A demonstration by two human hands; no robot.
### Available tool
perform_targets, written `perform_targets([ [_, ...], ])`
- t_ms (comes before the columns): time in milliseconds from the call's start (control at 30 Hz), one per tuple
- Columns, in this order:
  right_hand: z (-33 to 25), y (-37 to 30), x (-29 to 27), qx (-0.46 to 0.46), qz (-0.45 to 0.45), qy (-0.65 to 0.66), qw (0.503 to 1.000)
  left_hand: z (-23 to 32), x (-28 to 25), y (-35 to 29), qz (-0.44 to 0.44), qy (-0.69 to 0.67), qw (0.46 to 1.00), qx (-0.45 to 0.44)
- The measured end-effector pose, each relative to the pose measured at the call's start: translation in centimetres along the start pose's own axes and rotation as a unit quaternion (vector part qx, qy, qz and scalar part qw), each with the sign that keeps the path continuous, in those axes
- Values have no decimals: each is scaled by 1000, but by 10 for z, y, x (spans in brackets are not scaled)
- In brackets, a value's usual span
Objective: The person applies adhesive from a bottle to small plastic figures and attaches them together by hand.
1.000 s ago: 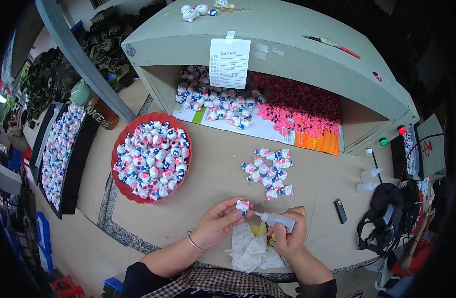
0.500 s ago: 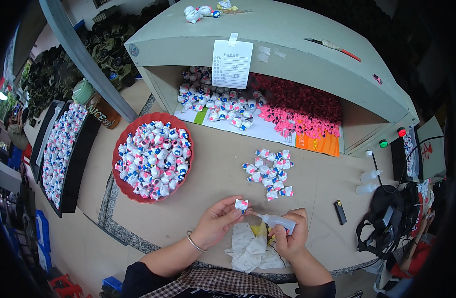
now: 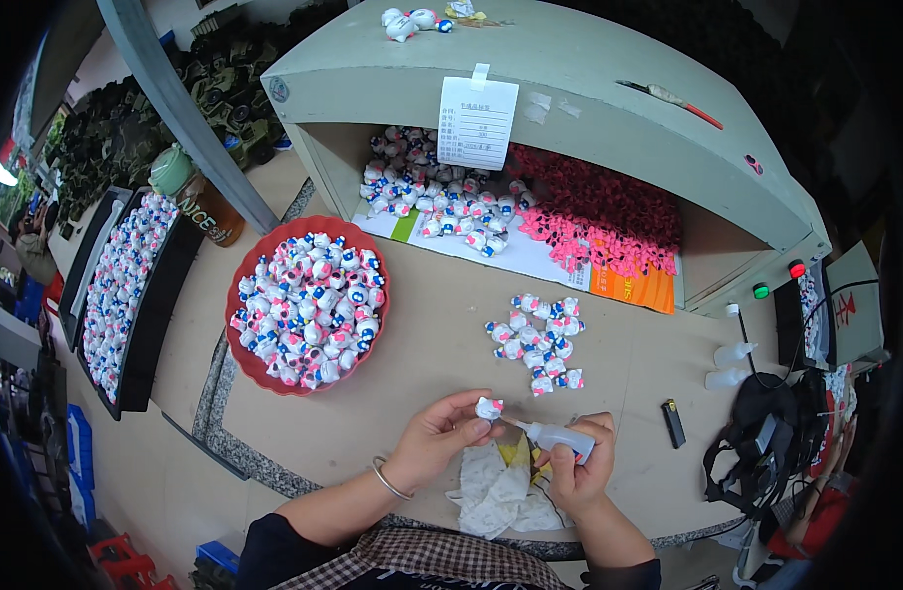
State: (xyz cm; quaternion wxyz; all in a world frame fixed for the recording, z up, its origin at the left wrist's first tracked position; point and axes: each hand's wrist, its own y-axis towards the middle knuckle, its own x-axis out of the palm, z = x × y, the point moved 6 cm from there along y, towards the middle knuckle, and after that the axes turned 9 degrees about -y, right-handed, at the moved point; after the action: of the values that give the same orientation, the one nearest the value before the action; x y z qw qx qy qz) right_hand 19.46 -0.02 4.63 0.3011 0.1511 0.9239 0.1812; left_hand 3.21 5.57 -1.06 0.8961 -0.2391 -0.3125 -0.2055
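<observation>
Gluing step, near the bench's front edge. Left hand [image 3: 439, 440] pinches a small toy figure [image 3: 489, 407]; right hand [image 3: 577, 470] clenches a squeeze bottle [image 3: 559, 439], nozzle tip touching the figure. Next likely a gentle squeeze, then setting it on the loose pile [image 3: 537, 341].

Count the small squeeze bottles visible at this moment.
3: one squeeze bottle in the right hand, its nozzle at the small figure; two spare bottles by the right-side box. Others may be hidden.
</observation>
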Motion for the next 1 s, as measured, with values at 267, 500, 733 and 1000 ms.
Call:
perform_targets([
  [267,4,-1,4,17,5,15,1000,-3,0,0,-19,19,1000,3],
  [500,-1,0,5,-7,-20,8,1000,0,0,-1,-14,51,998,22],
  [733,-1,0,2,1,-16,-4,1000,4,-2,-2,16,84,995,59],
  [1000,9,3,-5,122,28,219,968,5,3,-2,18,87,995,49],
])
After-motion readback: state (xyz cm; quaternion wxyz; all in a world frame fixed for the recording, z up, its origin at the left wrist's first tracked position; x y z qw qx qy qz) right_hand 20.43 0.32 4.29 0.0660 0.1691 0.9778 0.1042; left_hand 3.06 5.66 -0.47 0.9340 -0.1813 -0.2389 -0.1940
